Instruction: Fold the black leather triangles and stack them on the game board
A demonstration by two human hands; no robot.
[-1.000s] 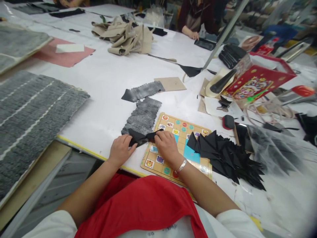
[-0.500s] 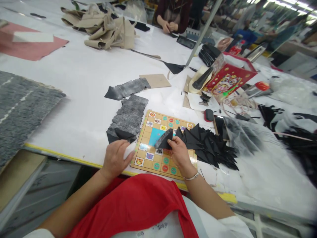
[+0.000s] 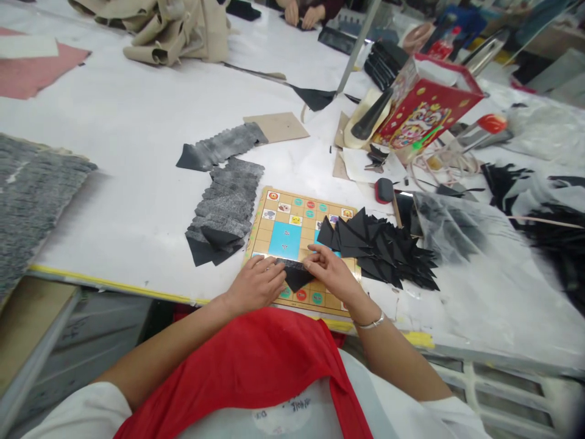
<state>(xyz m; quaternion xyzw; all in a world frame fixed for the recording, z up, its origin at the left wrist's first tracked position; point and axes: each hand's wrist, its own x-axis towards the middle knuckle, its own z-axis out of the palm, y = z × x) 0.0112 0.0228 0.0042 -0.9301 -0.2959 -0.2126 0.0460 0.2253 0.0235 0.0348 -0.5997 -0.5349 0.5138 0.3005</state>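
Note:
On a game board point(image 3: 262, 235) with animal pictures lies a black triangular piece point(image 3: 298, 278), grey and speckled along its far edge. My left hand point(image 3: 256, 285) rests palm down over the left end of this piece, its fingers laid out; what is under the palm is hidden. At the right end, my right hand point(image 3: 336, 275) has thumb and fingertips on the piece. A heap of black triangular pieces point(image 3: 384, 250) lies just right of the board. Left of it, overlapping grey-and-black pieces point(image 3: 228, 198) form a row, with another strip point(image 3: 223, 146) behind.
A red paper bag point(image 3: 425, 116) stands at the back right, near a brush-like black tool point(image 3: 372, 119) and a small red-and-black case point(image 3: 384, 190). Beige material point(image 3: 183, 30) is piled at the far left. Another person's hands point(image 3: 304, 13) are across the table. A metal pole point(image 3: 359, 46) rises behind.
The black piece went from being held up in my right hand to lying on the board. My left hand moved right onto it; the white thing it held is out of sight.

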